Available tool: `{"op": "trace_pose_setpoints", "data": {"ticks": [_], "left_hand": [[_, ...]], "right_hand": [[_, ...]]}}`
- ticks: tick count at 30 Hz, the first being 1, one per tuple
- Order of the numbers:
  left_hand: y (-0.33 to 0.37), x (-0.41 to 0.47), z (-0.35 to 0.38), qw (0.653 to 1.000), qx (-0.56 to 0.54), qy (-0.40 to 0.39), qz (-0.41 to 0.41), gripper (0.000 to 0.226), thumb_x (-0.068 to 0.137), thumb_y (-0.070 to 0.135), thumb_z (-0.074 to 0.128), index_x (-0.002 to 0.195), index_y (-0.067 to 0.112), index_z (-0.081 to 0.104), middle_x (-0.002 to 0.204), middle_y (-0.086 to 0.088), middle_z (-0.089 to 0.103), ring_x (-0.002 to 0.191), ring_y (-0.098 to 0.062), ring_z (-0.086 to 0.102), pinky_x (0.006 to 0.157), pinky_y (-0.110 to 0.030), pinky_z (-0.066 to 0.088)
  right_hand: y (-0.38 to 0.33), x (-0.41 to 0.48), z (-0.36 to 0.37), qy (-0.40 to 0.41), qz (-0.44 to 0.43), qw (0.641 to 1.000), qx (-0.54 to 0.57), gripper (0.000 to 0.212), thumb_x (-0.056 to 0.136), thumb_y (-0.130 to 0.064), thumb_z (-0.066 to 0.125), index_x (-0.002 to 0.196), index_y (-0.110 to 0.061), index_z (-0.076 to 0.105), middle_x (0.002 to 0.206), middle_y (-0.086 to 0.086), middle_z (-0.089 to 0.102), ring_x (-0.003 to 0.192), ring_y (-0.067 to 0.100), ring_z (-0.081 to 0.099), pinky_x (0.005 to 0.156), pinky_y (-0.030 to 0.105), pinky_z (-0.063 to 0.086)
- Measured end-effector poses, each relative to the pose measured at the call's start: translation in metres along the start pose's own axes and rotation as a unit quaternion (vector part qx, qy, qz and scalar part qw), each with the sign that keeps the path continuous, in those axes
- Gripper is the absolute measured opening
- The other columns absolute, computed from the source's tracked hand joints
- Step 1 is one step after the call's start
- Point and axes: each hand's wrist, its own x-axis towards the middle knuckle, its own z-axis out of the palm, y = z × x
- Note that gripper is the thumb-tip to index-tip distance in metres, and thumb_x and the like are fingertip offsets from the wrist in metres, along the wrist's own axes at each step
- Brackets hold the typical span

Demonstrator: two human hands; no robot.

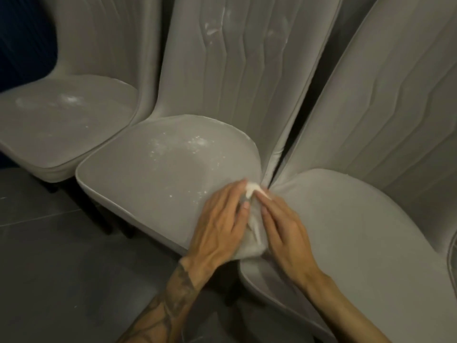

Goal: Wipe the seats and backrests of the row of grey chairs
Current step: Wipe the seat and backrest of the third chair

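Three grey chairs stand in a row. The middle chair's seat (158, 169) carries white powdery specks, and its ribbed backrest (237, 70) shows white smears near the top. A white cloth (252, 231) lies at the right edge of that seat, where it meets the right chair's seat (358, 231). My left hand (220, 226) presses on the cloth's left side with fingers stretched forward. My right hand (282, 226) presses on its right side, fingers likewise straight. A crumpled tip of the cloth pokes out between the fingertips.
The left chair's seat (57, 125) also bears white dust. The right chair's backrest (385, 95) leans close against the middle one. Dark tiled floor (61, 256) and dark chair legs (103, 219) lie in front of the seats.
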Motion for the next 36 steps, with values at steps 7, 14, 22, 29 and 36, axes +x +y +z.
{"op": "trace_pose_setpoints", "data": {"ticks": [7, 14, 22, 29, 36], "left_hand": [[-0.066, 0.04, -0.068, 0.988, 0.147, 0.008, -0.04, 0.058, 0.107, 0.046, 0.035, 0.156, 0.016, 0.045, 0.154, -0.009, 0.054, 0.139, -0.025, 0.052, 0.119, -0.035, 0.033], [-0.122, 0.098, -0.103, 0.967, 0.246, -0.03, -0.062, 0.061, 0.105, 0.041, 0.032, 0.156, 0.009, 0.045, 0.155, -0.015, 0.051, 0.142, -0.032, 0.049, 0.121, -0.044, 0.033], [-0.181, 0.133, -0.148, 0.949, 0.299, -0.078, -0.063, 0.059, 0.105, 0.039, 0.039, 0.15, 0.004, 0.051, 0.153, -0.019, 0.051, 0.139, -0.037, 0.05, 0.119, -0.051, 0.036], [-0.205, 0.144, -0.183, 0.949, 0.294, -0.109, -0.046, 0.064, 0.103, 0.045, 0.041, 0.156, 0.009, 0.045, 0.161, -0.013, 0.044, 0.146, -0.032, 0.043, 0.123, -0.048, 0.033], [-0.219, 0.141, -0.185, 0.97, 0.236, -0.055, -0.015, 0.059, 0.101, 0.036, 0.047, 0.148, 0.001, 0.052, 0.153, -0.018, 0.051, 0.141, -0.037, 0.05, 0.12, -0.05, 0.037]], "right_hand": [[0.005, 0.068, 0.068, -0.086, 0.04, 0.975, -0.201, 0.059, 0.112, -0.039, 0.026, 0.166, -0.022, 0.009, 0.174, -0.003, 0.007, 0.159, 0.015, 0.017, 0.131, 0.04, 0.019], [0.056, 0.163, 0.09, -0.137, 0.104, 0.937, -0.303, 0.063, 0.111, -0.042, 0.022, 0.165, -0.012, 0.007, 0.174, 0.009, 0.003, 0.162, 0.025, 0.006, 0.132, 0.043, 0.008], [0.07, 0.157, 0.084, -0.166, 0.1, 0.92, -0.341, 0.063, 0.11, -0.044, 0.018, 0.165, -0.013, 0.016, 0.172, 0.013, 0.015, 0.16, 0.03, 0.015, 0.129, 0.049, 0.022], [0.082, 0.215, 0.097, -0.12, 0.124, 0.928, -0.33, 0.054, 0.111, -0.024, 0.033, 0.159, 0.0, 0.028, 0.168, 0.023, 0.021, 0.158, 0.037, 0.02, 0.131, 0.046, 0.014], [0.048, 0.14, 0.109, -0.156, 0.044, 0.945, -0.285, 0.058, 0.112, -0.039, 0.017, 0.165, -0.019, 0.015, 0.174, 0.006, 0.009, 0.162, 0.022, 0.009, 0.133, 0.039, 0.008]]}}
